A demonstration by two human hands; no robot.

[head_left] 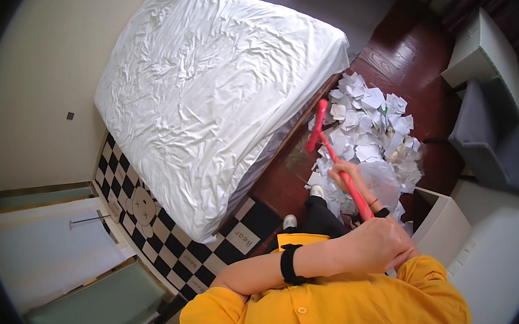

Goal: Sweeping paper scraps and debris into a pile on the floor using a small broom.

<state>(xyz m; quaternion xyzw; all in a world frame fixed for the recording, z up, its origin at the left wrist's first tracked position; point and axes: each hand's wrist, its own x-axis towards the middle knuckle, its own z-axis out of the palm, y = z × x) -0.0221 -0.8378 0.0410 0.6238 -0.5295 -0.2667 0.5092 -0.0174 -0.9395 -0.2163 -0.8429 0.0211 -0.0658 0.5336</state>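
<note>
My right hand point(345, 175) is wrapped round the shaft of a red long-handled tool point(358, 196) with a narrow crosswise head. I cannot make out the exact kind of tool. Its head is lifted over the floor, between the bed's side and a big heap of white paper scraps point(364, 114). My left hand point(389, 243) is closed in a fist across my right forearm, where the handle's near end runs in under it; the fingers are partly hidden. Beside my right hand, a clear plastic bag point(380, 178) lies on the scraps.
A bed with a rumpled white sheet point(221, 84) stands to the left of the heap. A checkered mat point(241, 235) lies by its near end. A grey chair point(491, 133) and a white cabinet point(480, 53) stand at the right, with an open white box-like unit point(443, 222) nearer me.
</note>
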